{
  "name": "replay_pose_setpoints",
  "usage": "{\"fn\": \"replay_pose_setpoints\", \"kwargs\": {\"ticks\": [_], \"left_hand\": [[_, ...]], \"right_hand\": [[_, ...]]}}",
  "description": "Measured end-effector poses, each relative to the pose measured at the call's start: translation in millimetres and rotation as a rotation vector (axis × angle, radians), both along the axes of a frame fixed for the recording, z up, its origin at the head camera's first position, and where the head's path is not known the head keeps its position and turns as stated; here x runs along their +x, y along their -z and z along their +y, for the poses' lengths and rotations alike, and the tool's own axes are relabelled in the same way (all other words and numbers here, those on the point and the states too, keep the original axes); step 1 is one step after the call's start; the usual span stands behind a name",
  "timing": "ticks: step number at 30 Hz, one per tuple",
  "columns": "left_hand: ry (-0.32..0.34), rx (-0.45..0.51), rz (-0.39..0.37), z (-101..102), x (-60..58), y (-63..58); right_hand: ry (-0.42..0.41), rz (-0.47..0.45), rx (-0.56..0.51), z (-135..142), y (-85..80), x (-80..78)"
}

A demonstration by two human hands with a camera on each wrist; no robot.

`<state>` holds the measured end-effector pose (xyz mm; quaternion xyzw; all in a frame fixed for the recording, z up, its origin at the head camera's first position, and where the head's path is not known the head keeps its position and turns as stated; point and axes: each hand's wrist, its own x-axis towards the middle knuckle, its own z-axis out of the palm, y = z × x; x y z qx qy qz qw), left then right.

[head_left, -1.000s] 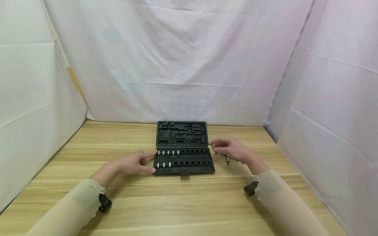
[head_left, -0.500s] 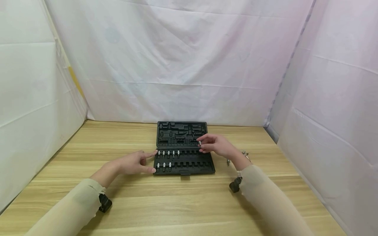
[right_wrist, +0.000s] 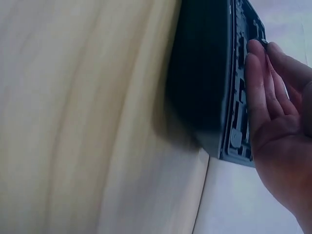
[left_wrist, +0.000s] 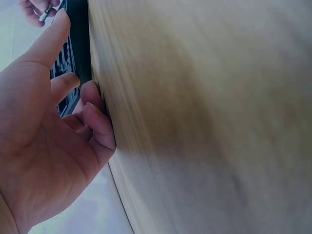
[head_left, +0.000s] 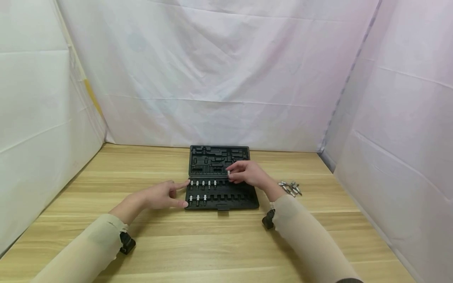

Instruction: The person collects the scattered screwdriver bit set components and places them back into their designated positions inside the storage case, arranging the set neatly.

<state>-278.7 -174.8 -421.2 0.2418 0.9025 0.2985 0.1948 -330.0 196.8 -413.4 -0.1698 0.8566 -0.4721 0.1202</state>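
Observation:
A black bit-socket case (head_left: 235,205) lies unfolded on the wooden table, its moulded lid at the back. Several silver bit sockets (head_left: 203,183) fill the left part of its rear row, and 3 more stand in the front row. My left hand (head_left: 159,196) touches the case's left edge with extended index finger and thumb; its other fingers are bent in the left wrist view. Over the rear row, right of the filled slots, my right hand (head_left: 249,175) pinches a bit socket (head_left: 228,173) between thumb and fingertips. The left wrist view also catches this held bit socket (left_wrist: 45,14).
A small loose pile of bit sockets (head_left: 290,188) lies on the table to the right of the case. White cloth (head_left: 219,78) hangs behind the table and along both sides.
My right hand has moved left from beside the pile to over the case's rear row, carrying a bit socket. The loose pile now shows uncovered. My left hand has stayed at the case's edge.

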Motion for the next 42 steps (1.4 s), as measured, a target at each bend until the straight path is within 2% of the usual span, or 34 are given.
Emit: {"fn": "replay_pose_setpoints", "kwargs": {"ticks": [8, 20, 35, 42], "left_hand": [[0.005, -0.002, 0.009, 0, -1.1, 1.1], [0.013, 0.001, 0.014, 1, 1.2, -0.6], [0.012, -0.013, 0.025, 1, 3.0, -2.6], [0.009, -0.006, 0.018, 1, 1.5, -0.9]], "right_hand": [[-0.012, 0.087, 0.13, -15, 1.3, -4.0], [-0.03, 0.069, 0.229, -28, 8.8, -10.1], [-0.072, 0.069, 0.275, -28, 10.6, -11.0], [-0.055, 0.074, 0.285, -28, 11.2, -11.5]]}}
